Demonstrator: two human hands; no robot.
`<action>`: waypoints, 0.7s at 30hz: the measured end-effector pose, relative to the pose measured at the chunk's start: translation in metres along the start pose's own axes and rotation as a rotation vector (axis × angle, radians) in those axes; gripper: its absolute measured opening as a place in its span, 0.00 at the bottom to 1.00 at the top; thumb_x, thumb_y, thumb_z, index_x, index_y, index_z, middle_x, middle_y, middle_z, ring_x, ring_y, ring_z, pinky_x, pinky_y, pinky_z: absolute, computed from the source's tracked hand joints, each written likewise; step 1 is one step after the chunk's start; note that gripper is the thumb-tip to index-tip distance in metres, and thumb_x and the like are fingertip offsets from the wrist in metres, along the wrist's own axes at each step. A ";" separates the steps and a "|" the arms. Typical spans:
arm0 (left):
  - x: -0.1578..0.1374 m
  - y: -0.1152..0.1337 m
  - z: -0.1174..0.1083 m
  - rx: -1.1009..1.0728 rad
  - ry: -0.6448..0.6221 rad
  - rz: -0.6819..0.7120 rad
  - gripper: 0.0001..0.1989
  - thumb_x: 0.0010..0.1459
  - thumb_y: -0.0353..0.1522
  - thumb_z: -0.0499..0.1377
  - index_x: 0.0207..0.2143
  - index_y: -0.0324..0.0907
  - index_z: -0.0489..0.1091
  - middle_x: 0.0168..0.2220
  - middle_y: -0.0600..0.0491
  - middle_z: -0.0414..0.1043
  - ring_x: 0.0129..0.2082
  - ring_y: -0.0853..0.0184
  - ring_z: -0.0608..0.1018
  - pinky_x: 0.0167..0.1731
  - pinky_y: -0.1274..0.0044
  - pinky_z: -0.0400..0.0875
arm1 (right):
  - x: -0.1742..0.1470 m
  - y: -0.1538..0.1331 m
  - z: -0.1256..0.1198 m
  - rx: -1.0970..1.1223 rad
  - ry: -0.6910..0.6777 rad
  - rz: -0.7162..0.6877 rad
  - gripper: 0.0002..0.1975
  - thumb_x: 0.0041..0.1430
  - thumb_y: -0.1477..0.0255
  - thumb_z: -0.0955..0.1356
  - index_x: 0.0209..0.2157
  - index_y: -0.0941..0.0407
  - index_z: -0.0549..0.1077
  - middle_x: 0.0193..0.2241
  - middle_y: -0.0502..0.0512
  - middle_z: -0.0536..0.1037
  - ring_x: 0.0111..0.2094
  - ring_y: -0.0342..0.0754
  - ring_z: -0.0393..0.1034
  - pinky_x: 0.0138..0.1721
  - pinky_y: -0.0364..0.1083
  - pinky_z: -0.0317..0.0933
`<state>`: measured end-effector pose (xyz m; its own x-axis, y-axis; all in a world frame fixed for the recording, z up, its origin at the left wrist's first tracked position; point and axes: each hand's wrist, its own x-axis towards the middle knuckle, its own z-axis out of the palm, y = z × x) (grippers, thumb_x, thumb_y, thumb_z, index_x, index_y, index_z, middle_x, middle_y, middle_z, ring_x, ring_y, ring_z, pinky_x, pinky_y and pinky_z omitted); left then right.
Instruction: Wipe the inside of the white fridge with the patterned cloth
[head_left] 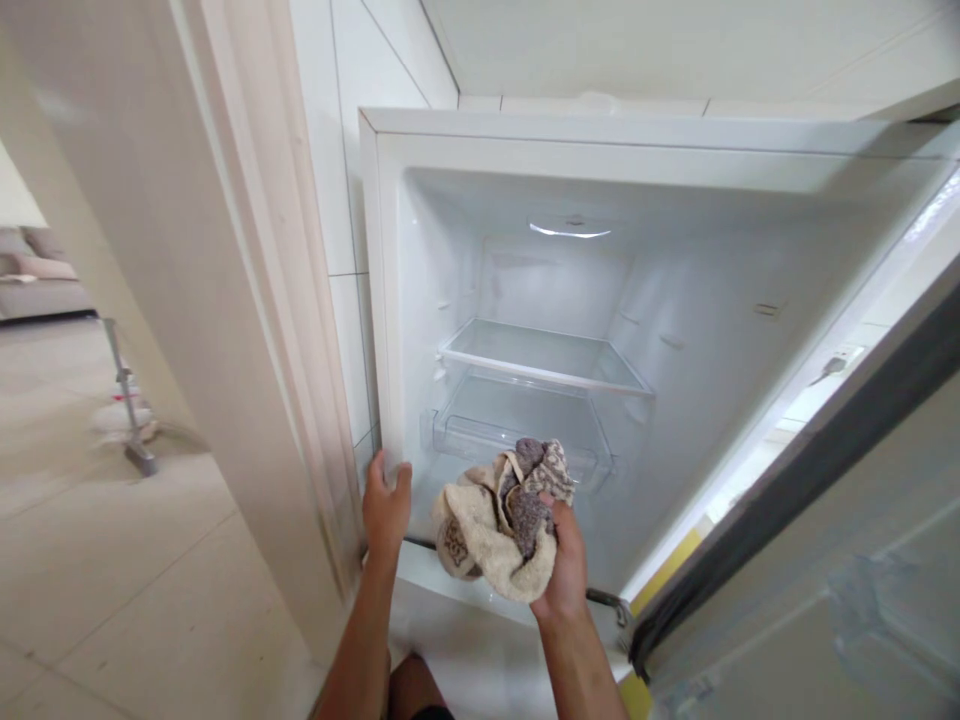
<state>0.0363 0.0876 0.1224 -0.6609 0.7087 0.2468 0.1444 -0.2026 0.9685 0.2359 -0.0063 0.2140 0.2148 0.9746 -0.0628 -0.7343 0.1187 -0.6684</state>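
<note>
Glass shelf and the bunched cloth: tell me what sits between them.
In the head view, a clear drawer lies between the glass shelf and the cloth held in the right hand.

Mop [131,405] on floor, sofa [37,285] beyond (left doorway)
</note>
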 end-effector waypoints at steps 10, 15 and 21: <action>-0.117 -0.017 0.002 -0.569 -0.358 -0.709 0.22 0.56 0.49 0.62 0.47 0.46 0.76 0.51 0.42 0.80 0.51 0.48 0.81 0.49 0.49 0.76 | 0.008 -0.039 0.041 -0.059 -0.152 0.001 0.16 0.38 0.57 0.74 0.26 0.52 0.75 0.25 0.53 0.79 0.47 0.60 0.78 0.49 0.55 0.74; -0.127 0.009 0.008 -1.099 -0.553 -0.988 0.23 0.62 0.51 0.59 0.50 0.46 0.78 0.48 0.44 0.82 0.47 0.51 0.81 0.54 0.50 0.73 | 0.008 -0.037 0.058 -0.113 -0.185 0.048 0.16 0.41 0.56 0.72 0.28 0.53 0.75 0.24 0.51 0.78 0.45 0.59 0.78 0.46 0.55 0.75; -0.116 0.033 0.012 -1.157 -0.371 -0.884 0.19 0.66 0.41 0.59 0.56 0.51 0.77 0.56 0.49 0.80 0.62 0.54 0.75 0.63 0.56 0.69 | 0.016 -0.029 0.039 -0.334 -0.152 -0.091 0.21 0.40 0.57 0.78 0.32 0.57 0.77 0.26 0.50 0.80 0.31 0.51 0.76 0.36 0.47 0.71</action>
<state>0.1266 0.0072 0.1263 0.0225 0.9746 -0.2229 -0.9530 0.0883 0.2899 0.2359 0.0128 0.2611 0.1528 0.9829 0.1024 -0.4609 0.1625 -0.8724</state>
